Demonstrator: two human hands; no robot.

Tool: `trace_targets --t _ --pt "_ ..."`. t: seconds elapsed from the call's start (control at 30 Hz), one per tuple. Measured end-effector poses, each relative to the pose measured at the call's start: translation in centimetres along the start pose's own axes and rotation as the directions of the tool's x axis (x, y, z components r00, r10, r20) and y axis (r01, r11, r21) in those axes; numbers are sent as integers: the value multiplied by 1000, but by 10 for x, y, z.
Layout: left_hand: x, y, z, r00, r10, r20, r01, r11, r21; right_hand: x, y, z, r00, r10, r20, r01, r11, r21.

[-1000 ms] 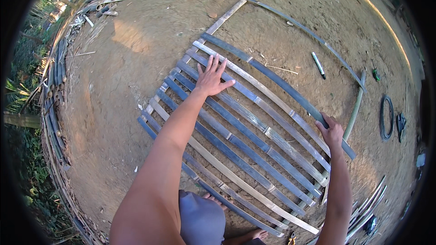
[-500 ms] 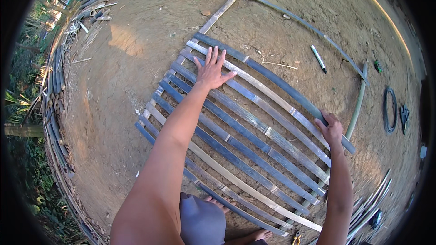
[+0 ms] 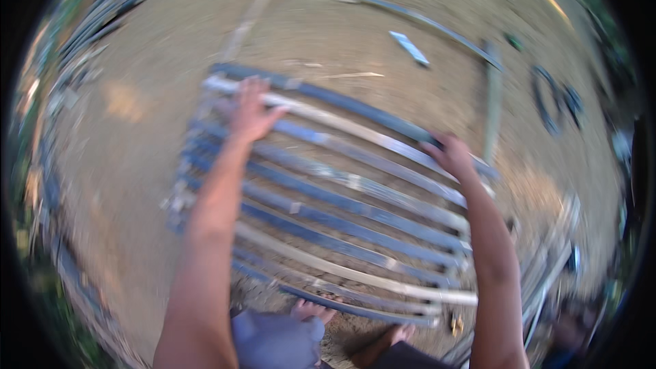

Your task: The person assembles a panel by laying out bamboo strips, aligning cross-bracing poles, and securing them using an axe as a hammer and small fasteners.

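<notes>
Though the view swings, slats (image 3: 354, 181) hold order | left hand (image 3: 253, 119): fingers spread over pale slat (image 3: 336, 121) | right hand (image 3: 454, 154): fingers pinching dark slat (image 3: 359, 104)

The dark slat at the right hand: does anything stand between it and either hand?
Nothing visible does. The right hand grips the dark slat toward its right end. The left hand lies over the neighbouring pale slat, and blur hides whether it touches the dark one.

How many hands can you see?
2: the left hand, spread over the upper pale slat; the right hand, on the dark slat just beyond, near its right end. No others show.
</notes>
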State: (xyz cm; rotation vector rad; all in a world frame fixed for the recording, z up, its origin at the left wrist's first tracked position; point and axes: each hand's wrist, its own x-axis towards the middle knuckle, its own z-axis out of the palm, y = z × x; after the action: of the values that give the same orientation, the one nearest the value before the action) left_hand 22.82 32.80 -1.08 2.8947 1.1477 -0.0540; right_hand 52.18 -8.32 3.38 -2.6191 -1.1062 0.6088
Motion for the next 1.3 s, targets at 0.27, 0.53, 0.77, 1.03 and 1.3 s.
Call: trace_targets --t 0.27,0.53,0.77,1.03,1.3 --pt "4 -34 33 984 -77 -158 51 985 -166 -11 -4 -4 890 -181 -419 191 981 -18" --pt "-4 51 -79 930 -275 245 239 -57 -969 -59 -104 -13 839 -20 -544 194 944 266" --pt "-18 132 -241 997 41 -63 -27 -585 -811 -120 -213 -35 929 121 -348 199 632 749" --pt "-58 141 -330 971 77 -227 -187 -348 -919 -164 -248 -53 834 -141 -534 463 706 537" --pt "-76 131 -304 916 352 -191 -299 284 -911 -183 -184 -184 452 -579 -679 213 809 -548"
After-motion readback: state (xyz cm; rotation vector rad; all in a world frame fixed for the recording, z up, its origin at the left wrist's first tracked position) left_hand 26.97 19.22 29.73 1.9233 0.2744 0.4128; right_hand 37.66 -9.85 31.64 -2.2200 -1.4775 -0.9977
